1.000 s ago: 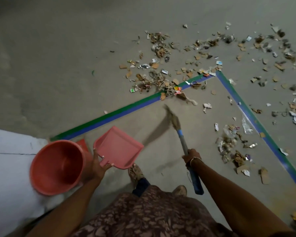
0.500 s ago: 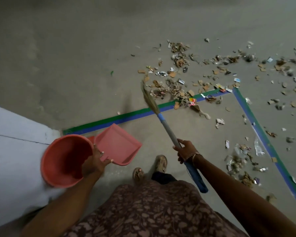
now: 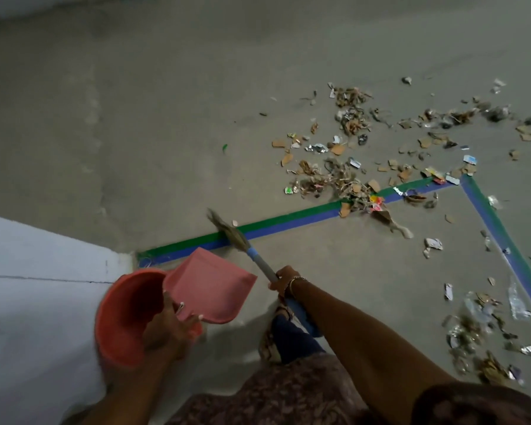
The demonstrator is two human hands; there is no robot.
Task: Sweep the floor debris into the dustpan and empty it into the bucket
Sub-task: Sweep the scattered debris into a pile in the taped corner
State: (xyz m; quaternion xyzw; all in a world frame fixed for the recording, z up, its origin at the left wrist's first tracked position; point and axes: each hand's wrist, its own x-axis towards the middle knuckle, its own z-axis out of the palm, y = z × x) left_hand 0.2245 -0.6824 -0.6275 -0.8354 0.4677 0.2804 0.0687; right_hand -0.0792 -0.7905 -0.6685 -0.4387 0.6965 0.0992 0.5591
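1. Landmark for everything here: the green-and-blue tape line (image 3: pixel 288 220) on the floor, with its corner off to the right.
2. The right hand (image 3: pixel 284 282) is on the near side of the tape, fingers wrapped tight round the broom (image 3: pixel 252 253) handle. The handle's long axis runs from that hand up and left, and the bristle head lies right across the tape.
3. The left hand (image 3: pixel 169 326) is near side too, by the tape's left end. Its fingers are curled round the back of the pink dustpan (image 3: pixel 210 286), which is held up off the floor and tilted, with nothing in it that I can see. The orange bucket (image 3: pixel 126 314) is jammed against the same hand. It looks carried by it, but I can't tell how it's gripped.
4. The bit that matters: the main debris (image 3: pixel 334 179) heap straddles the tape further along toward the corner, so up and right of the bristles and well apart from them. More scraps (image 3: pixel 469 329) lie on the near side, past the corner's other leg.
5. My read is it's early days, nothing collected yet. The broom hand is the nearer one to the mess, and the pan sits on the broom's opposite side. So the next stroke has to reach right along the tape and drag back left, with the pan set down flat first.
6. Risk: the light foil bits will probably scatter on a hard flick.
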